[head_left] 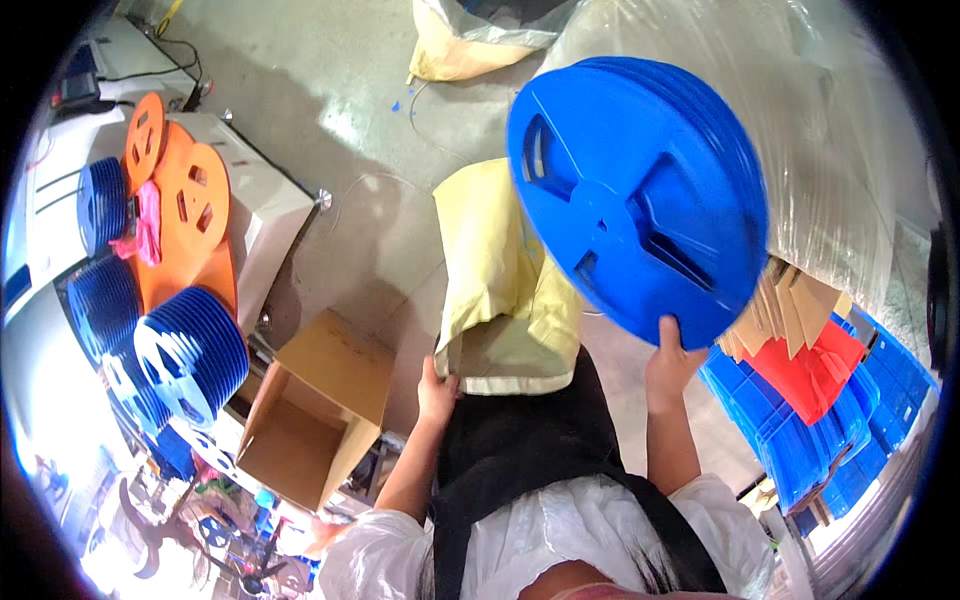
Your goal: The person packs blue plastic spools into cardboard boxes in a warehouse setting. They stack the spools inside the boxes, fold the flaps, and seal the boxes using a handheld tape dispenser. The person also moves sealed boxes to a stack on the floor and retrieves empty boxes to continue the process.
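My right hand [672, 372] grips the lower rim of a stack of blue plastic reels [610, 215], raised at the right and tilted so that the round face with its cut-out windows shows. The thumb lies on the face; the other fingers are hidden behind the rim. My left hand [437, 395] is closed on the edge of a pale yellow sack [480, 230] in front of my lap. The sack's mouth faces me, with a light greyish inside partly showing. The reels overlap the sack's upper right side in view.
Blue reels [195, 350] and orange reels [195, 200] stand on a table at the left, with a pink cloth between. An open cardboard box [340, 370] is below. At the right are blue crates [790, 450], a red bag [805, 370] and a plastic-wrapped load [830, 150].
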Action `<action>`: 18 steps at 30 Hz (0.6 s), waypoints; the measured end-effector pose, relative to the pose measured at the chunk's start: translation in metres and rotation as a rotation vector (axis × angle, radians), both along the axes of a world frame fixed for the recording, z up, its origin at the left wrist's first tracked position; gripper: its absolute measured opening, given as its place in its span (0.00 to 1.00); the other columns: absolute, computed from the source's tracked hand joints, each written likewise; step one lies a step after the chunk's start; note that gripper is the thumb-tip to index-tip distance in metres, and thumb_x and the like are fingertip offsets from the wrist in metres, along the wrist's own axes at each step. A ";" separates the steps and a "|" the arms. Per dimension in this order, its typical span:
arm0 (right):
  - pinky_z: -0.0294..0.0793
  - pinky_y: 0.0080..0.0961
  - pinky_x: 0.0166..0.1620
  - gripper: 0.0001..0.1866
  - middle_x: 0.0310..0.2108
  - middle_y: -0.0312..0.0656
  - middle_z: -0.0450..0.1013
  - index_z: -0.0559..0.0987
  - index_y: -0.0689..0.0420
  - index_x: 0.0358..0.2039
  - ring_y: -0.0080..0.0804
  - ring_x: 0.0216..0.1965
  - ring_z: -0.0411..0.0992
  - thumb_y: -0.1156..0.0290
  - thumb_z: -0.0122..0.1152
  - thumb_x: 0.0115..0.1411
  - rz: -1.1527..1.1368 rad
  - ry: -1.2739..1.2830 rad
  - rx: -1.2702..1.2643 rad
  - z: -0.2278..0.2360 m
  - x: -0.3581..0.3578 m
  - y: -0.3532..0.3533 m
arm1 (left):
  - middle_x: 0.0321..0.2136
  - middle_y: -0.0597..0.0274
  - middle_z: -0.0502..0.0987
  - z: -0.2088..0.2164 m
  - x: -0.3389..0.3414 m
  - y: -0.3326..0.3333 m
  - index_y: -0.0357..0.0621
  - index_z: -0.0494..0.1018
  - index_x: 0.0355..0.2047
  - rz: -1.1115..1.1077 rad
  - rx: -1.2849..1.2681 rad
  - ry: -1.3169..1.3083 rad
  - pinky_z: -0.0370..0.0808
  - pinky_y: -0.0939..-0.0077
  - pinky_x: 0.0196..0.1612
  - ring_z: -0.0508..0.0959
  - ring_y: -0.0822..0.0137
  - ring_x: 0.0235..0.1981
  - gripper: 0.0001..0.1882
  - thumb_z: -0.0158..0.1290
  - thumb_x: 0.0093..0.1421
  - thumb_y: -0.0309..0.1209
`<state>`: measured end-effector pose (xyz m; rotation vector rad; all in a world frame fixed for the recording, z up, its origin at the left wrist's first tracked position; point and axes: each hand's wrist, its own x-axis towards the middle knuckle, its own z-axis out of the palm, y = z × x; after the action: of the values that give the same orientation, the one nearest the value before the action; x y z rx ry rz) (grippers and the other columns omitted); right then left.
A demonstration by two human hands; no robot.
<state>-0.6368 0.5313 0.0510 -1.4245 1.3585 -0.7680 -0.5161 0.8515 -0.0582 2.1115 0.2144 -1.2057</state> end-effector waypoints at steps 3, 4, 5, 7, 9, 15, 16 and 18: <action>0.71 0.32 0.50 0.25 0.41 0.48 0.77 0.74 0.62 0.51 0.36 0.41 0.76 0.67 0.66 0.53 0.200 0.400 0.103 -0.049 -0.008 0.001 | 0.34 0.43 0.76 -0.003 -0.029 0.038 0.33 0.61 0.47 -0.310 0.336 -0.171 0.76 0.54 0.38 0.78 0.45 0.33 0.26 0.55 0.50 0.30; 0.73 0.32 0.47 0.25 0.40 0.48 0.78 0.74 0.58 0.52 0.39 0.40 0.77 0.65 0.66 0.54 0.349 0.484 -0.001 -0.077 -0.010 0.005 | 0.38 0.40 0.75 0.000 -0.023 0.030 0.32 0.61 0.48 -0.303 0.455 -0.134 0.76 0.52 0.41 0.77 0.43 0.37 0.27 0.55 0.49 0.31; 0.74 0.32 0.45 0.25 0.38 0.49 0.78 0.75 0.54 0.52 0.42 0.39 0.78 0.62 0.65 0.54 0.492 0.563 -0.106 -0.100 -0.014 0.011 | 0.42 0.38 0.74 0.003 -0.014 0.021 0.31 0.61 0.49 -0.300 0.573 -0.100 0.75 0.50 0.43 0.76 0.41 0.41 0.29 0.56 0.49 0.32; 0.75 0.35 0.43 0.26 0.40 0.50 0.76 0.74 0.45 0.54 0.47 0.41 0.76 0.58 0.64 0.54 0.617 0.740 0.063 -0.121 -0.014 0.032 | 0.66 0.44 0.47 0.006 0.011 0.003 0.33 0.55 0.60 -0.522 0.730 -0.194 0.56 0.50 0.63 0.47 0.43 0.67 0.40 0.56 0.48 0.33; 0.75 0.36 0.41 0.27 0.37 0.47 0.78 0.74 0.40 0.55 0.45 0.38 0.77 0.53 0.62 0.55 0.717 0.764 0.115 -0.141 -0.029 0.056 | 0.67 0.44 0.44 0.017 0.027 -0.026 0.43 0.58 0.62 -0.658 0.718 -0.711 0.41 0.39 0.66 0.39 0.42 0.69 0.40 0.59 0.48 0.33; 0.76 0.33 0.40 0.27 0.41 0.42 0.78 0.74 0.42 0.55 0.42 0.38 0.77 0.53 0.63 0.54 0.782 0.618 0.071 -0.146 -0.043 0.079 | 0.68 0.58 0.46 -0.014 0.062 -0.048 0.65 0.58 0.64 -1.568 0.418 -0.963 0.40 0.37 0.66 0.44 0.47 0.69 0.33 0.50 0.56 0.36; 0.76 0.33 0.40 0.26 0.41 0.42 0.78 0.74 0.42 0.54 0.41 0.38 0.77 0.53 0.63 0.54 0.779 0.600 0.070 -0.148 -0.044 0.076 | 0.68 0.60 0.47 -0.022 0.063 -0.047 0.65 0.58 0.63 -1.770 0.407 -0.903 0.40 0.38 0.66 0.44 0.49 0.69 0.32 0.50 0.57 0.38; 0.76 0.32 0.40 0.26 0.41 0.43 0.78 0.75 0.44 0.54 0.41 0.38 0.77 0.53 0.62 0.54 0.762 0.592 0.076 -0.155 -0.051 0.071 | 0.68 0.60 0.47 -0.051 0.054 -0.019 0.65 0.57 0.64 -1.985 0.205 -0.844 0.41 0.39 0.66 0.46 0.51 0.69 0.33 0.49 0.57 0.40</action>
<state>-0.6881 0.6026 -0.1038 -2.0034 1.0861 0.2204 -0.4625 0.8328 -0.1090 2.4026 -2.6399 -0.7882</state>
